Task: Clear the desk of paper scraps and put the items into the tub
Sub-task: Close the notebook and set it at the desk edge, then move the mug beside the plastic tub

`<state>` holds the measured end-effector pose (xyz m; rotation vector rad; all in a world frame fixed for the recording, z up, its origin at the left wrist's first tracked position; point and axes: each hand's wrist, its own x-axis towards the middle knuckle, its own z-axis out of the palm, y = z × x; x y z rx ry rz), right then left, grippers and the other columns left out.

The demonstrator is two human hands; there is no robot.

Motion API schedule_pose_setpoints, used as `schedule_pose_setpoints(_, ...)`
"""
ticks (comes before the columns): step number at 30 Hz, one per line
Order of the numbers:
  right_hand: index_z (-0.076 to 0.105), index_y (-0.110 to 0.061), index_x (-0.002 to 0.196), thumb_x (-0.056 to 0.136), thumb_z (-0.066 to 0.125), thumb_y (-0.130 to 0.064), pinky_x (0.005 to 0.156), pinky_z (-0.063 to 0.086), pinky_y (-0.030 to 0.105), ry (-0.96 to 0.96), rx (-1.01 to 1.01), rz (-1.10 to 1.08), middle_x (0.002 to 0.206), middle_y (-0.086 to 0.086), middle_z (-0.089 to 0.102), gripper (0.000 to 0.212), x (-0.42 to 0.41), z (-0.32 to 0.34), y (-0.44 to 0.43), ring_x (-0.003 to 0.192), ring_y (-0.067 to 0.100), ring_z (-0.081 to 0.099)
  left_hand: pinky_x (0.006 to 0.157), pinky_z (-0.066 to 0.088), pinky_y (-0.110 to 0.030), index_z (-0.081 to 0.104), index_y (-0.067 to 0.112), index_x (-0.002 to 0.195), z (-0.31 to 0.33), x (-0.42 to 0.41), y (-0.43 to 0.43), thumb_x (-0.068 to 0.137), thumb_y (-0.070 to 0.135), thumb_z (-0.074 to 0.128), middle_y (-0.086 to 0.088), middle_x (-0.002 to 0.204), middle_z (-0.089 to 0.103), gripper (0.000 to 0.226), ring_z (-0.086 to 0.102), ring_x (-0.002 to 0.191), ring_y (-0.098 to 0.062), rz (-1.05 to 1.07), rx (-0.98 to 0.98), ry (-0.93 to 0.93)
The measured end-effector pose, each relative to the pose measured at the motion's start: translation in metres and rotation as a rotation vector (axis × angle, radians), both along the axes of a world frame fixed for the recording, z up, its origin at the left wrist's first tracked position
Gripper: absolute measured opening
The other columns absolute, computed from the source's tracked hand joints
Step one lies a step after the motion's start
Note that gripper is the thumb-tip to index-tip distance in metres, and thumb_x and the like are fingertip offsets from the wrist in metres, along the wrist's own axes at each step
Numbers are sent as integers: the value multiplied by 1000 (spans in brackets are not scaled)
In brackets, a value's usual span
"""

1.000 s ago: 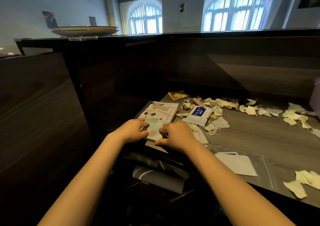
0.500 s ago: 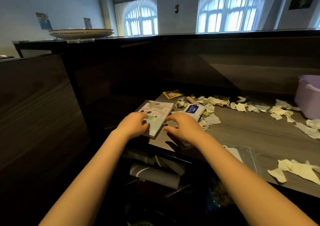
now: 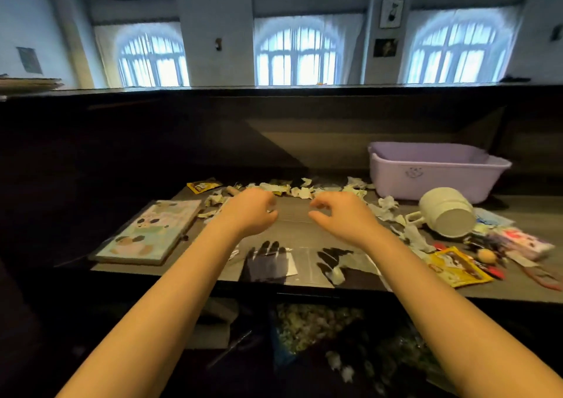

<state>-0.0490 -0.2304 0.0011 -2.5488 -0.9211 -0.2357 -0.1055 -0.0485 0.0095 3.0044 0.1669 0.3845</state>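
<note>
Left hand [image 3: 249, 211]: hovering over the desk [image 3: 294, 230] just right of the notebook [image 3: 149, 233], fingers loosely curled, nothing seen in them
Right hand [image 3: 341, 214]: hovering level with it, a gap between the two, fingers loosely curled, thumb out, holding nothing
Tub [image 3: 411, 181]: lavender, at the back right of the desk, just behind the mug [image 3: 444, 213]; nothing shows above its rim, its floor is hidden
Paper scraps [image 3: 301, 192]: strewn in a band along the back of the desk beyond both hands, more trailing right past the mug
Items not yet stowed: notebook flat at the left end, white mug on its side, yellow sachet [image 3: 457, 268] front right, second sachet [image 3: 202, 186] back left, patterned packet [image 3: 524, 242] at the far right, clear bag [image 3: 304, 260] at the front edge
Done so far: little that shows; a sack [image 3: 316, 321] under the desk looks to hold pale scraps, too blurred to be sure
Left to do: nearly all, by my reading: gather the scraps, then carry each item to the tub
</note>
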Motion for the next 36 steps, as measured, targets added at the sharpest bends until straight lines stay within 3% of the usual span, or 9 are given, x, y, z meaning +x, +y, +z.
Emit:
schedule_pose_setpoints(10,55,-20,128,90,55,-35,90,48,37,-21,-80,-388,127,5,58,40,58,-2,-133,113,25,55,92,46,-34,55,14,125,-7,85,-134,93,31,50,-7,123,58,37,54,113,-23,-118,44,317)
schedule_pose_setpoints(13,49,-17,130,91,54,-38,90,46,41,-70,-70,-519,128,9,54,44,84,-1,-158,115,28,50,84,43,-29,55,11,124,-6,114,-166,93,28,51,-8,120,58,35,54,109,-22,-178,-76,361)
schedule_pose_setpoints(17,38,-15,134,91,50,-47,91,44,43,43,-119,-655,135,12,46,56,116,-1,-181,121,33,45,80,40,-28,55,10,120,-10,152,-200,93,27,49,-10,119,58,32,50,96,-18,-209,-172,395)
schedule_pose_setpoints(20,36,-16,136,86,48,-60,89,44,42,189,-120,-716,136,13,46,68,134,-6,-189,120,33,47,81,40,-30,50,10,126,-21,177,-218,93,28,48,-10,123,56,37,49,97,-18,-182,-239,418)
schedule_pose_setpoints(24,36,-17,133,75,51,-72,94,45,46,379,-32,-754,129,14,49,81,150,-13,-191,113,32,49,95,41,-36,45,6,132,-33,191,-231,94,30,46,-12,131,51,45,51,114,-25,-144,-381,445)
schedule_pose_setpoints(27,35,-16,132,74,55,-69,92,47,45,404,28,-762,125,14,49,81,152,-14,-190,110,31,50,104,41,-41,39,6,138,-44,196,-234,94,26,43,-16,134,51,48,50,121,-30,-102,-411,430)
schedule_pose_setpoints(29,35,-17,132,76,55,-66,87,49,41,364,40,-760,125,13,49,77,149,-14,-190,108,31,51,102,43,-40,45,6,133,-47,197,-232,95,26,40,-16,128,54,43,52,118,-29,-91,-462,377)
schedule_pose_setpoints(32,29,-21,134,79,57,-61,82,49,41,253,103,-698,127,13,48,74,141,-19,-188,109,31,52,86,44,-32,53,6,121,-40,192,-226,98,28,36,-13,114,57,36,54,99,-24,-105,-608,252)
schedule_pose_setpoints(36,19,-26,142,77,69,-47,88,47,43,188,351,-556,137,10,43,84,128,-25,-186,119,32,47,87,41,-32,42,10,135,-28,178,-217,99,31,36,-13,134,49,42,49,107,-24,-159,-883,183)
